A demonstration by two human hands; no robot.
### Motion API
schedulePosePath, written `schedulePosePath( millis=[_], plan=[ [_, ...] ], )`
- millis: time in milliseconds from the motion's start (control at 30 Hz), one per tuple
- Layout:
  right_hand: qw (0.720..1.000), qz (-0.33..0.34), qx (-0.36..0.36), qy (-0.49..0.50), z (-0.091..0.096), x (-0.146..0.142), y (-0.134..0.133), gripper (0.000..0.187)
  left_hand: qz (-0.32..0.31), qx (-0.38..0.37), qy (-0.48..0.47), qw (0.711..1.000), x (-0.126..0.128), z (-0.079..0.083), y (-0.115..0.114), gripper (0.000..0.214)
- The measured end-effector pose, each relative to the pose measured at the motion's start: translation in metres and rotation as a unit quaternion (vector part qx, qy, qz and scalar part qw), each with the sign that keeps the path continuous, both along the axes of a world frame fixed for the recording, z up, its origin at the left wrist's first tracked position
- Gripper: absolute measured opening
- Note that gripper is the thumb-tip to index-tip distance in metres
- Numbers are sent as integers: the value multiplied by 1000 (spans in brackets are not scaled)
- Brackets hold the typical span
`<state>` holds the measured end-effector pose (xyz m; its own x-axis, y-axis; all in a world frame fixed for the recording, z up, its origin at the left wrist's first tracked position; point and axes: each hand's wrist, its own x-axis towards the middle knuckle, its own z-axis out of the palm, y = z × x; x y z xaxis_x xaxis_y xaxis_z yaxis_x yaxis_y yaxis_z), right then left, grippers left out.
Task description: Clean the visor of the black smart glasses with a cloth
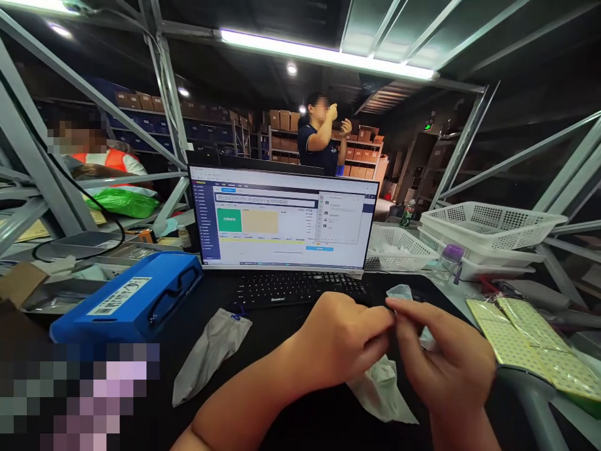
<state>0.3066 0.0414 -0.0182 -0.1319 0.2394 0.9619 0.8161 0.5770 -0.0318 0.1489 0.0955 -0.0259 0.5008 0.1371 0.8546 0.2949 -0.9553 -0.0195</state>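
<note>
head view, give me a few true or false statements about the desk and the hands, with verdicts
1. Both hands, left hand and right hand, meet over a pale bag. True.
2. The monitor is switched off. False: it shows a lit program window.
3. A blue case lies left of the keyboard. True.
4. The white baskets stand left of the monitor. False: they stand to its right.
5. A second pale bag lies on the desk left of the hands. True.
</note>
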Motion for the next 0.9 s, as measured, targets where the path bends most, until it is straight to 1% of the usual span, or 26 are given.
schedulePosePath(
  millis=[67,133,267,400,667,800,900],
  plan=[
    [999,3,-44,-10,1,-1,4,19,40,14,11,999,-1,-1,2,24],
    [997,4,-71,-14,1,-2,8,20,73,24,27,997,-1,-3,4,23],
    [997,-6,-69,-18,-2,-6,10,21,90,20,39,995,-1,-5,6,21],
    [998,-18,-54,-27,-3,-7,9,20,81,27,24,996,-2,-3,3,21],
    [998,9,-49,-28,0,-9,2,21,56,50,0,997,-4,-1,-4,27],
    [999,15,-35,-31,2,-11,-5,20,36,59,7,998,-7,0,-10,29],
    [999,31,-22,-32,4,-13,-13,20,4,59,18,998,-10,2,-18,29]
  ],
)
